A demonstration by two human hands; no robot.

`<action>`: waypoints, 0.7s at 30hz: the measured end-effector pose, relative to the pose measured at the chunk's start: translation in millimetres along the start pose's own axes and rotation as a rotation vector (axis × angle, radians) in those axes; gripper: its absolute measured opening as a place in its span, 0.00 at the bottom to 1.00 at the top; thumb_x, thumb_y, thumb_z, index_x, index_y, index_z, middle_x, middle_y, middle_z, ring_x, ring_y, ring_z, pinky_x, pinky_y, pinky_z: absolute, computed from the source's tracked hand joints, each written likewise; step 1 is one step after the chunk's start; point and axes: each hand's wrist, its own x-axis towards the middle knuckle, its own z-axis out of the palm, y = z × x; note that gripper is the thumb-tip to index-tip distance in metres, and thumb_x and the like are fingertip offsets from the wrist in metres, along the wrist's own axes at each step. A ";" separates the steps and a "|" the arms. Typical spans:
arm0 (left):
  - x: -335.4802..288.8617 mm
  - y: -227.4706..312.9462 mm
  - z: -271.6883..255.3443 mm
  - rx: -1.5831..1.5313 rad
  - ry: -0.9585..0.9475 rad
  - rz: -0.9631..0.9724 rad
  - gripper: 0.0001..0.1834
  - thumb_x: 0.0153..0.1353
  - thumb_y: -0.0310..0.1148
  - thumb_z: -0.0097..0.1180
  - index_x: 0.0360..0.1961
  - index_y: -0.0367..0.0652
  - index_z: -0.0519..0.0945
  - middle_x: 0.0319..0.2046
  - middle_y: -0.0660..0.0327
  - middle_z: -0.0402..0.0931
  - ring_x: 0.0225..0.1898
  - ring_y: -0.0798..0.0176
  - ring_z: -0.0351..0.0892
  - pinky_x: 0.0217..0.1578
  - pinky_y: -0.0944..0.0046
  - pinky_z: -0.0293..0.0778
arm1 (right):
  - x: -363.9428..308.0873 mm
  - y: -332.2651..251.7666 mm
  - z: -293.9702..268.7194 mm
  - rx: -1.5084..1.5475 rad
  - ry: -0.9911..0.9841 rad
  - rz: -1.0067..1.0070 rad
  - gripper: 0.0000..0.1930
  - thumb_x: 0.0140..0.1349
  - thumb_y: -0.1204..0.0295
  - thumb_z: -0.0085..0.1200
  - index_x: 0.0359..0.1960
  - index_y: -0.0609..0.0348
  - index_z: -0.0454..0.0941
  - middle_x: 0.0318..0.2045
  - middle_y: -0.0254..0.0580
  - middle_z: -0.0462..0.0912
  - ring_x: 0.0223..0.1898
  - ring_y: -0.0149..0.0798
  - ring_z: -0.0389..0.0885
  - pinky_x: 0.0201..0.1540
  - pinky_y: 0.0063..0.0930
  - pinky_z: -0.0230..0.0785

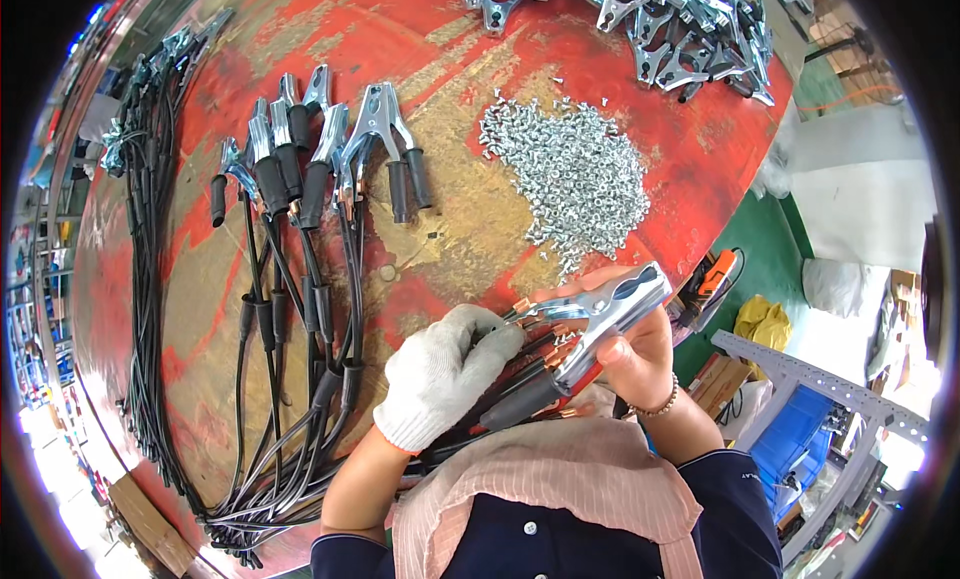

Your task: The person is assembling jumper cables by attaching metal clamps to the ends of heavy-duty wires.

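Note:
My right hand [648,364], bare with a beaded bracelet at the wrist, is closed around a silver battery clamp [612,304]. The clamp has a black handle sleeve [520,399] and points up and to the right. My left hand [435,379], in a white knit glove, pinches a black cable by its end, where a copper lug [523,307] meets the clamp's rear. Bare copper ends of further cables [560,354] show beneath, between the two hands. Some of the left fingertips' contact is hidden by the glove.
On the worn red table [440,39] lies a heap of small metal screws and nuts [570,179]. Clamps fitted to cables [380,119] lie at left, beside a long black cable bundle [150,279]. More clamps [690,49] are piled far right. A metal rack [800,364] stands right.

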 end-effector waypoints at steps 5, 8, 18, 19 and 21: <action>0.4 1.9 0.8 0.017 0.031 0.019 0.12 0.62 0.39 0.58 0.39 0.42 0.82 0.26 0.59 0.82 0.29 0.67 0.82 0.31 0.65 0.75 | -2.1 1.7 1.9 0.022 0.011 -0.019 0.30 0.60 0.68 0.63 0.58 0.68 0.62 0.54 0.50 0.74 0.62 0.52 0.72 0.61 0.45 0.65; 0.2 2.2 1.5 0.020 0.038 0.063 0.11 0.63 0.34 0.57 0.42 0.39 0.81 0.27 0.61 0.82 0.28 0.72 0.80 0.31 0.68 0.74 | -2.8 3.2 1.7 0.020 -0.004 -0.036 0.30 0.61 0.67 0.64 0.58 0.68 0.63 0.55 0.51 0.74 0.62 0.51 0.72 0.62 0.44 0.64; 28.9 -22.0 -4.4 -0.550 -0.027 -0.061 0.12 0.66 0.31 0.52 0.48 0.36 0.76 0.27 0.62 0.79 0.19 0.75 0.74 0.16 0.75 0.68 | 45.7 -17.9 -34.0 -0.927 0.120 -0.330 0.21 0.61 0.66 0.61 0.53 0.58 0.74 0.46 0.41 0.79 0.51 0.42 0.76 0.55 0.36 0.66; 27.3 -19.6 -6.1 -0.775 -0.043 -0.114 0.12 0.67 0.34 0.53 0.46 0.37 0.76 0.25 0.62 0.78 0.15 0.76 0.70 0.12 0.77 0.61 | 48.8 -17.6 -43.0 -1.369 0.067 -0.419 0.17 0.59 0.67 0.61 0.50 0.54 0.77 0.43 0.39 0.80 0.49 0.43 0.76 0.54 0.36 0.67; 27.5 -15.8 -8.3 -0.745 -0.015 -0.086 0.16 0.69 0.38 0.50 0.45 0.35 0.76 0.25 0.61 0.77 0.15 0.77 0.70 0.12 0.78 0.60 | 48.2 -11.0 -44.2 -1.491 -0.094 -0.405 0.14 0.56 0.69 0.62 0.45 0.50 0.80 0.39 0.36 0.79 0.47 0.43 0.76 0.50 0.36 0.67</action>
